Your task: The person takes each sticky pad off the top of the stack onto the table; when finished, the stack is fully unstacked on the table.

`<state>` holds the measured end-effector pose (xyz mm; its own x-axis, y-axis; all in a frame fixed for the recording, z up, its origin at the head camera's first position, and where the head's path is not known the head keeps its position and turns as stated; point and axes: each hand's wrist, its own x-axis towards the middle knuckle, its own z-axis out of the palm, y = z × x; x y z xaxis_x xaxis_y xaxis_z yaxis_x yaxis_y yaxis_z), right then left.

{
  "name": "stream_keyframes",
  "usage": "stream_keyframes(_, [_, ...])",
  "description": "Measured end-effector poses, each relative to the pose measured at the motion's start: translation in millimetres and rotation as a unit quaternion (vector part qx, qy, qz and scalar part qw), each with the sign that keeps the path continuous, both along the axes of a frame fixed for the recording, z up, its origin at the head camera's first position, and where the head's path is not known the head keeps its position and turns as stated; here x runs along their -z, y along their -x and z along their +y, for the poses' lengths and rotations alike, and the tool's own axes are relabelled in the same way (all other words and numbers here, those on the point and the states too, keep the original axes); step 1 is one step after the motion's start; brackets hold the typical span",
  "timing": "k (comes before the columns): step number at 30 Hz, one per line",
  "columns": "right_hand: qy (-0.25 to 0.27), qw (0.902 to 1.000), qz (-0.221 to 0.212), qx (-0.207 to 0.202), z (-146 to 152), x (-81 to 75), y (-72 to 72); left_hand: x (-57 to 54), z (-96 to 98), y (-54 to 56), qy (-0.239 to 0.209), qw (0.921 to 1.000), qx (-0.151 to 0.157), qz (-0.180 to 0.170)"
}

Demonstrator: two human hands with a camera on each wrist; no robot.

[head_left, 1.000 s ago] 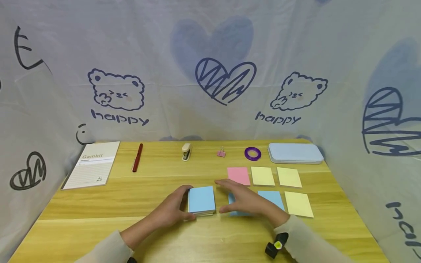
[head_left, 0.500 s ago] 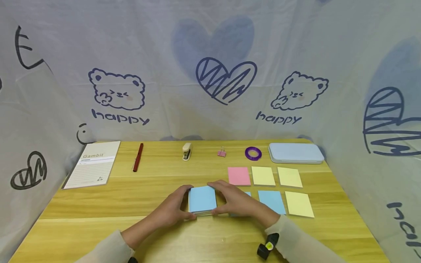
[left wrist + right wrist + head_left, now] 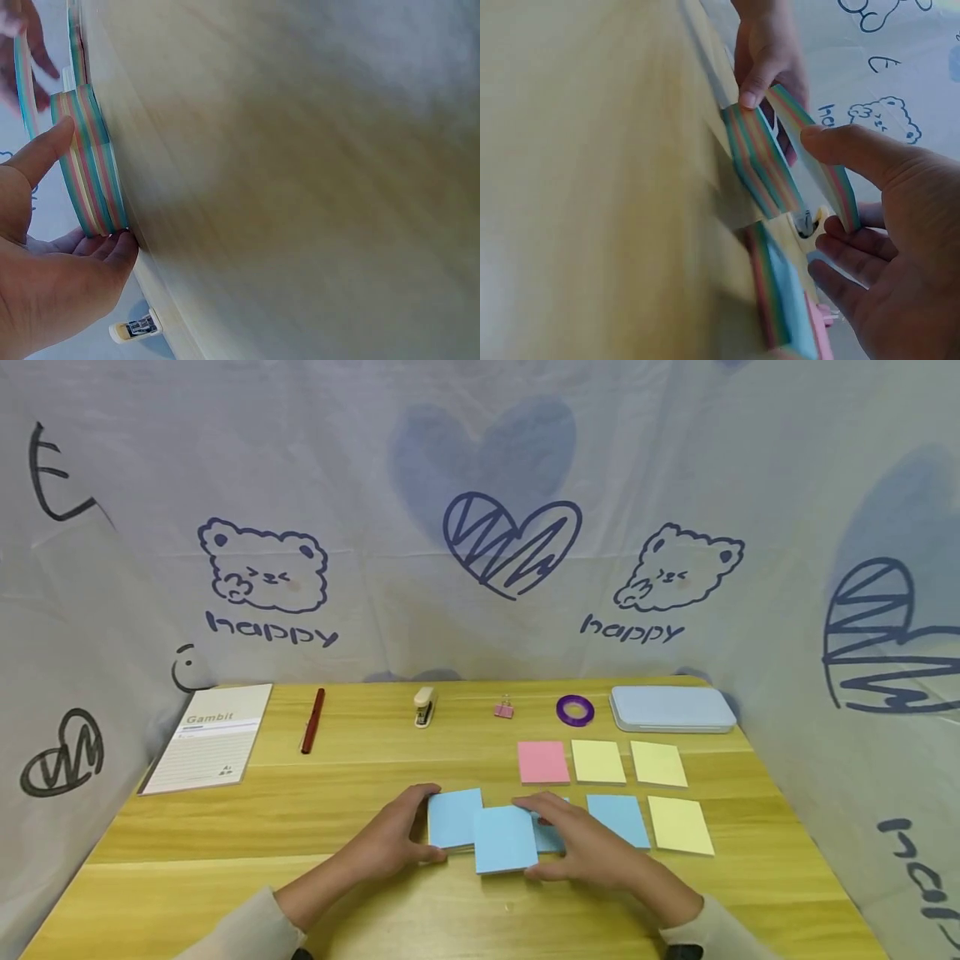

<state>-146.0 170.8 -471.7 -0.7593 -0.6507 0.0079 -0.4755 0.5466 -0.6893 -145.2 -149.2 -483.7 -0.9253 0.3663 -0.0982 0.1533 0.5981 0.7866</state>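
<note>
My left hand grips a stack of sticky note pads at its left side, thumb in front and fingers behind. The stack shows striped coloured edges in the left wrist view and rests on the table. Just right of it, my right hand pinches a blue-topped sticky note pad between thumb and fingers. That pad is raised and tilted beside the stack in the right wrist view, its striped edge facing the camera. Behind the right hand lies another blue pad, partly hidden.
Right of the hands lie a blue pad, a pink pad and several yellow pads. Along the back are a notebook, red pen, stapler, pink binder clip, purple tape roll and pale blue case.
My right hand came left to the stack, took hold of the top blue pad, and drew it off to the right and toward me. My left hand has stayed on the stack.
</note>
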Motion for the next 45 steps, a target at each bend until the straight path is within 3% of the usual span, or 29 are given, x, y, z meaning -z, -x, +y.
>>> stream_keyframes(8, [-0.017,0.9994,0.022,0.02,37,16.1,-44.6,1.0,0.4,0.2,-0.002,1.0,0.002,-0.001])
stream_keyframes(14, [-0.043,0.9978,0.03,0.041,59,24.9,-62.5,0.0,1.1,-0.3,0.007,1.0,-0.001,0.001])
stream_keyframes(20, [-0.041,0.9965,0.072,0.013,64,32.3,-64.5,-0.6,0.8,-0.6,0.007,1.0,-0.004,-0.002])
stream_keyframes(25, [-0.041,0.997,0.065,0.008,62,37.4,-64.9,-0.3,0.4,-0.5,0.009,0.9999,-0.003,-0.005])
stream_keyframes(34, [-0.042,0.995,0.09,-0.006,63,37.0,-64.2,-1.0,0.7,0.1,0.001,1.0,0.001,-0.007])
stream_keyframes(41, [-0.056,0.9972,0.048,-0.006,62,24.1,-62.7,-1.4,0.2,-0.2,-0.004,0.9999,0.005,-0.009])
stream_keyframes(45, [-0.062,0.9973,0.038,-0.012,58,11.8,-53.8,-1.1,-0.1,0.0,-0.003,1.0,0.007,-0.005])
